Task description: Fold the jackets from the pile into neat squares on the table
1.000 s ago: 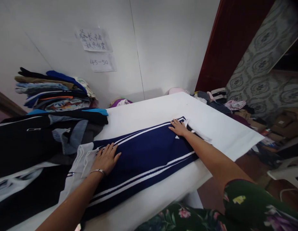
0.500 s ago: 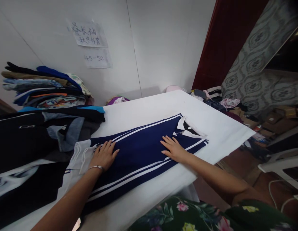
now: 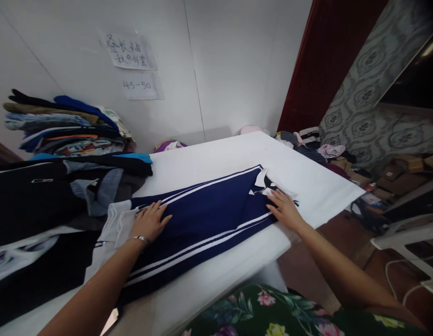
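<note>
A navy garment (image 3: pixel 206 205) with white stripes along its sides and a white collar (image 3: pixel 261 178) lies flat and narrow on the white table. White pleated fabric (image 3: pixel 115 224) shows at its left end. My left hand (image 3: pixel 150 221), with a bracelet on the wrist, rests on the garment near that pleated end, fingers spread. At the other end, my right hand (image 3: pixel 285 210) lies over the collar and the near shoulder with its fingers apart, hiding part of the collar.
Dark clothes (image 3: pixel 31 205) are heaped at the table's left, below a tall stack of folded clothes (image 3: pixel 69 126). Handwritten papers (image 3: pixel 130 51) hang on the wall. A white plastic stool (image 3: pixel 405 240) stands right of the table (image 3: pixel 223 151); cardboard boxes (image 3: pixel 394 177) lie beyond.
My right hand has slid right along the garment, from its middle to the collar end. My left hand stays almost where it was.
</note>
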Demonstrator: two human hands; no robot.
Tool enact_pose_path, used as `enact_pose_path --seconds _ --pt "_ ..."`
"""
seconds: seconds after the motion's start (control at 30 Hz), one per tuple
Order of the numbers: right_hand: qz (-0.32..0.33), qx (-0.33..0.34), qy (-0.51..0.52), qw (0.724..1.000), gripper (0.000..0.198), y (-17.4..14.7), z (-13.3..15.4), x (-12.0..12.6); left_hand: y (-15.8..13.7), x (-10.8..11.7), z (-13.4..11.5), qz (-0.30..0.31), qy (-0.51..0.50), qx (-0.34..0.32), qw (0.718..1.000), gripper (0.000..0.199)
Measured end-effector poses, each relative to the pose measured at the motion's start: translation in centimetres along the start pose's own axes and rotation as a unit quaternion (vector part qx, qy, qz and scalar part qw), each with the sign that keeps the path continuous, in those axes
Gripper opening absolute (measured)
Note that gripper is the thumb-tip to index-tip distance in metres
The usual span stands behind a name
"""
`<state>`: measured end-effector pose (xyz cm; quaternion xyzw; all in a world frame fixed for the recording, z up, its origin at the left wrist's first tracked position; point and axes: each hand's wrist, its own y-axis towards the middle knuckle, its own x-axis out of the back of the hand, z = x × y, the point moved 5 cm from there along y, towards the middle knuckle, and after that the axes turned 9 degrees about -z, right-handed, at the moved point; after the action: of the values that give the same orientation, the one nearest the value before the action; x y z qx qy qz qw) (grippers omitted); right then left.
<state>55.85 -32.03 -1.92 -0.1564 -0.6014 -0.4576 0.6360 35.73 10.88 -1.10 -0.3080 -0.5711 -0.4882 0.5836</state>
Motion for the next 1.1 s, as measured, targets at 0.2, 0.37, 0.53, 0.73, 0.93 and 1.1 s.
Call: enact_pose_path --seconds 0.2,0.37,0.53,0.73,0.93,1.1 --pt "0.042 -0.159 -0.075 0.984 0.056 3.7 -6.2 0.7 -1.1 0.6 0.0 -0.012 -0.036 0.003 0.999 0.049" --pt "0.102 -0.218 -0.065 0.968 0.065 6.5 -7.5 0.0 -1.9 0.4 -0.2 -0.002 -0.049 0.002 0.999 0.049" --pt "0.138 -0.205 -0.088 0.965 0.053 7.7 -6.6 -0.8 -1.8 0.5 -0.3 0.012 -0.037 0.007 0.999 0.050" --pt "0.122 -0.180 -0.114 0.969 0.031 7.9 -6.5 -0.2 -1.7 1.1 -0.7 0.030 -0.024 0.007 0.999 0.050" --pt "0.086 -0.190 -0.165 0.964 0.036 9.1 -11.0 3.5 -1.7 2.3 -3.3 0.043 -0.078 -0.004 0.996 0.049" --pt "0.118 -0.220 -0.172 0.953 0.048 7.8 -16.1 3.4 -2.1 2.6 -6.6 0.025 -0.132 -0.040 0.990 0.045"
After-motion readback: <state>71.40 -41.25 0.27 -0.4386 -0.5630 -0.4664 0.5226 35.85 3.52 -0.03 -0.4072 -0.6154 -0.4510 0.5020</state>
